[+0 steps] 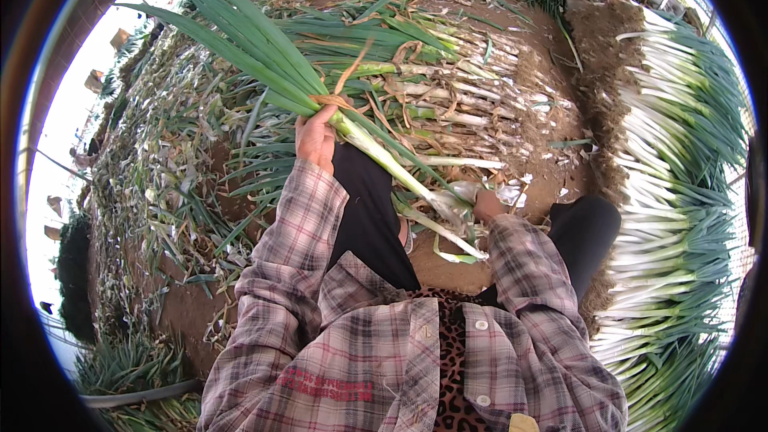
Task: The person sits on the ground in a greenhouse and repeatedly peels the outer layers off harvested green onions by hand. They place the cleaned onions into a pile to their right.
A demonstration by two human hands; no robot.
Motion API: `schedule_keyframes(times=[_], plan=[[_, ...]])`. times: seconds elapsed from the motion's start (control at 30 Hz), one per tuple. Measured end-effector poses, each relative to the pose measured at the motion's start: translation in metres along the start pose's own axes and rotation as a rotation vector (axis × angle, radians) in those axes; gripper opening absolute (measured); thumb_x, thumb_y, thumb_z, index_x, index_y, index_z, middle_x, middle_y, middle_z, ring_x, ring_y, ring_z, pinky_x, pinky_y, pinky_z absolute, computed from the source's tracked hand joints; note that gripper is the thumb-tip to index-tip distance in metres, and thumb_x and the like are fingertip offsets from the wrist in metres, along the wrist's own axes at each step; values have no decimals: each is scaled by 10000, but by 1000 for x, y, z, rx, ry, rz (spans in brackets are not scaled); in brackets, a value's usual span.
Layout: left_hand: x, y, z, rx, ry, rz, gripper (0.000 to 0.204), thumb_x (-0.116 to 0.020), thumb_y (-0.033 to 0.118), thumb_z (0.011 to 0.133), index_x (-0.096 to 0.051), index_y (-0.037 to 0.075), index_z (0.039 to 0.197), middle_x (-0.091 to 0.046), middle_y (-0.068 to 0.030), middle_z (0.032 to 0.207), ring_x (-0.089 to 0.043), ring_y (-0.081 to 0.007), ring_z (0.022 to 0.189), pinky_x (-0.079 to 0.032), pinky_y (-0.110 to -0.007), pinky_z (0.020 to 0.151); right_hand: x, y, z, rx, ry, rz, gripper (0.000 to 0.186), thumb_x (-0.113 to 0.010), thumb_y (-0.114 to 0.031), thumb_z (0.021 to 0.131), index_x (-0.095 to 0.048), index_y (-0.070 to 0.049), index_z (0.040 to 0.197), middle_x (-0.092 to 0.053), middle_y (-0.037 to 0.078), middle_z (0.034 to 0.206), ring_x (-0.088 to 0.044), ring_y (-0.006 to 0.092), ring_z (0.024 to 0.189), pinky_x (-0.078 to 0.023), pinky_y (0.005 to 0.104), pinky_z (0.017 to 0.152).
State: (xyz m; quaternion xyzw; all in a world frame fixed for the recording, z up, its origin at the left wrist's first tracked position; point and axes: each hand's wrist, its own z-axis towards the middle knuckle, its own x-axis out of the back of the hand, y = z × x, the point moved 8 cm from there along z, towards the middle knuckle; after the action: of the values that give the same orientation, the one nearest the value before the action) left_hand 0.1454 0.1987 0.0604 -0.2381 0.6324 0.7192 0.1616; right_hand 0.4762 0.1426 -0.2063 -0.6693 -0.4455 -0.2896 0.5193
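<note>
Diagonally, the long green onion (374, 150) is held from upper left to lower right, its stalk clamped below the leaves by the left hand (315, 142), its white end lying just beside the nearer right hand (490, 206), whose finger closure cannot be told.

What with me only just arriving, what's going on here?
A person in a plaid shirt holds a long green onion. The left hand grips it near the base of the leaves; the right hand is at the pale lower end, its grip partly hidden. Ahead, soil-marked, browned onions lie on the ground, and cleaner white-stemmed onions line the right side.
</note>
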Motion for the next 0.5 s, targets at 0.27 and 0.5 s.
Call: schedule_keyframes(times=[0.27, 0.5], plan=[[-13, -56, -23, 160, 46, -44, 282, -538, -61, 747, -500, 8, 1018, -560, -107, 967, -562, -223, 886, -484, -343, 726, 162, -213, -70, 720, 219, 691, 566, -642, -249, 722, -407, -20, 1182, -507, 203, 1093, -500, 292, 1004, -413, 350, 838], [-50, -102, -66, 407, -119, 95, 311, -569, -71, 727, -509, -7, 1025, -556, -85, 940, -541, -201, 892, -424, -319, 803, 202, -169, -61, 455, 509, 803, 171, -578, -145, 770, -582, 26, 767, -550, 121, 572, -494, 133, 513, -410, 286, 505]])
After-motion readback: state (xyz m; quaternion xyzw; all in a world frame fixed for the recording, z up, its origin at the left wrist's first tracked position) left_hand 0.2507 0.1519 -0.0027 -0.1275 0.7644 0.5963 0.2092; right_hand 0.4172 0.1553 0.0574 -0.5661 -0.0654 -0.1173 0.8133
